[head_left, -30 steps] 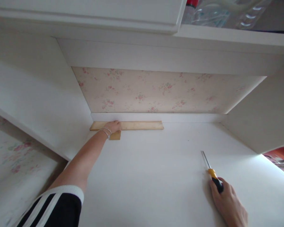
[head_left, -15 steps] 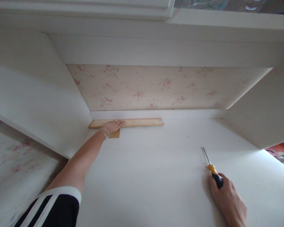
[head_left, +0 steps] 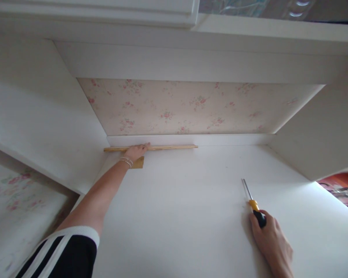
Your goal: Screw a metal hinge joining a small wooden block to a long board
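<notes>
My left hand point(head_left: 135, 151) reaches to the back left corner of a white shelf point(head_left: 191, 200) and rests on a long wooden strip point(head_left: 168, 147) that lies along the back edge, seen edge-on. A small wooden block point(head_left: 139, 163) pokes out from under the wrist, which wears thin bracelets. My right hand point(head_left: 271, 241) lies on the shelf at the front right, holding a screwdriver point(head_left: 253, 204) by its yellow and black handle. Its metal shaft points toward the back wall.
Floral wallpaper point(head_left: 191, 106) covers the back wall of the alcove. White side panels close in left point(head_left: 46, 116) and right point(head_left: 321, 135), with a white shelf board point(head_left: 191, 58) overhead. Clear plastic things point(head_left: 249, 7) sit above at the top right.
The wooden strip has tipped from lying flat to standing on its edge against the back rail under my left hand. My right hand with the screwdriver has barely shifted.
</notes>
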Demonstrator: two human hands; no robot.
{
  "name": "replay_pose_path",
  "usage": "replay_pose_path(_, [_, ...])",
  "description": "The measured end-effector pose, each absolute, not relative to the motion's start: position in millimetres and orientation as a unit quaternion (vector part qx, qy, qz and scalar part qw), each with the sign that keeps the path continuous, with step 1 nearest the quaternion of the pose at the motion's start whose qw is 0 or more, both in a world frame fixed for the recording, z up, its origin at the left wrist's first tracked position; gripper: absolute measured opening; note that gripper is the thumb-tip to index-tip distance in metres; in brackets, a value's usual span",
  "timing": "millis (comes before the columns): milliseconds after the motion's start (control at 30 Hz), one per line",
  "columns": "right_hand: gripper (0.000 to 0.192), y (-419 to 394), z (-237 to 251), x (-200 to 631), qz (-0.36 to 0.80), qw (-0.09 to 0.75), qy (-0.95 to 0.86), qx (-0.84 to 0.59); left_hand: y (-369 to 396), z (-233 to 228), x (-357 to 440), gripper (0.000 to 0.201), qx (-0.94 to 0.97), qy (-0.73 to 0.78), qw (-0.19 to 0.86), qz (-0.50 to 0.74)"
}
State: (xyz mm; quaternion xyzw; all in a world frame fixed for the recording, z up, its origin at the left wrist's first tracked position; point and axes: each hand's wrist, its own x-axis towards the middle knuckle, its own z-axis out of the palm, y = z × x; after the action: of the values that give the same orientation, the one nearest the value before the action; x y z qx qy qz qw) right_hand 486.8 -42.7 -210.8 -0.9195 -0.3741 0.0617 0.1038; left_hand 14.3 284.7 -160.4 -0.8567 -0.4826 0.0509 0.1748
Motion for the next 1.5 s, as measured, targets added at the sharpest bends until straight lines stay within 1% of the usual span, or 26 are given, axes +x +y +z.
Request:
replay_pose_path(167, [0.061,-44,-209,484,0.051,0.105,-0.383,-0.916,274,-148,21,0.039,-0.849,-0.495,0.183,0.034])
replay_pose_path(300, [0.061,-45,-209,486,0.059,0.103,-0.385,-0.915,249,-128,31,0.037,-0.843,-0.502,0.192,0.001])
replay_pose_path(433, [0.061,-47,-210,487,0.058,0.107,-0.393,-0.911,193,-113,48,0.040,-0.832,-0.513,0.207,-0.035])
replay_pose_path(567, [0.057,-49,-213,488,0.024,0.121,-0.413,-0.902,124,-112,68,0.042,-0.831,-0.522,0.186,-0.049])
replay_pose_path(700, [0.053,-52,-219,489,-0.028,0.139,-0.435,-0.889,73,-118,83,0.041,-0.845,-0.506,0.163,-0.057])
replay_pose_path(867, [0.053,-57,-224,491,-0.031,0.164,-0.426,-0.889,41,-134,94,0.042,-0.851,-0.495,0.166,-0.050])
replay_pose_path(1133, [0.053,-65,-225,493,-0.009,0.223,-0.426,-0.877,19,-171,101,0.039,-0.849,-0.496,0.180,-0.026])
replay_pose_path(1333, [0.049,-66,-231,498,-0.015,0.254,-0.425,-0.869,8,-195,105,0.038,-0.852,-0.480,0.208,-0.033])
replay_pose_path(1500, [0.050,-67,-233,497,-0.021,0.254,-0.425,-0.869,7,-204,108,0.044,-0.853,-0.490,0.175,-0.036])
